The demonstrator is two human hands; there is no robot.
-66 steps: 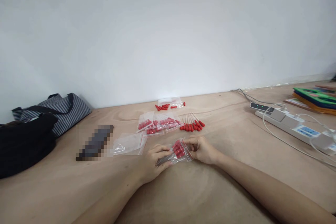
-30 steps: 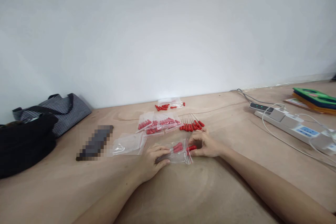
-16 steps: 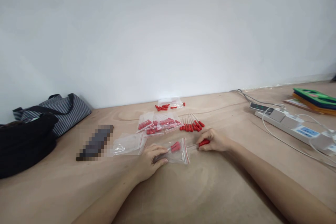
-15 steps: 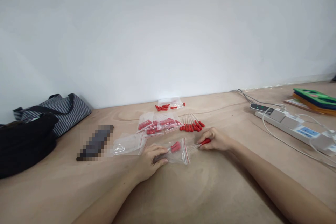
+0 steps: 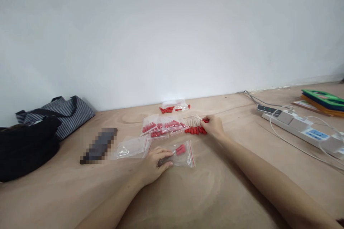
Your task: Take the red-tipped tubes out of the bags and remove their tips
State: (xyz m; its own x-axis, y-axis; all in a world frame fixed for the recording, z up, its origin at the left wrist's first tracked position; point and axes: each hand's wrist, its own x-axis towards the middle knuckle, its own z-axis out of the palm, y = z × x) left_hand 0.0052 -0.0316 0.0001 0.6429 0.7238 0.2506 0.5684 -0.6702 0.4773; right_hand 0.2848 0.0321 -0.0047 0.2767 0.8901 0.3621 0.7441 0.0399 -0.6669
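My left hand [image 5: 156,162] presses its curled fingers down on the left end of a small clear zip bag [image 5: 185,154] lying on the wooden table [image 5: 215,193]; a few red-capped sticks [image 5: 180,149] are still inside it. My right hand [image 5: 213,127] is stretched further back, its fingers pinched round a red-capped stick at the right end of a row of red-capped sticks [image 5: 194,128] laid side by side. Left of that row lie several filled zip bags [image 5: 163,127]. An empty zip bag [image 5: 131,147] lies just left of my left hand.
Loose red caps [image 5: 169,108] and another clear bag lie near the white wall. A dark flat object [image 5: 98,145] and a black bag [image 5: 27,146] with a striped bag [image 5: 61,112] are at the left. A power strip [image 5: 303,130] with cables and coloured boards [image 5: 322,99] are at the right.
My right hand drew a red-capped stick out of the bag's open end and carried it back to the row of sticks. My left hand stayed on the bag.
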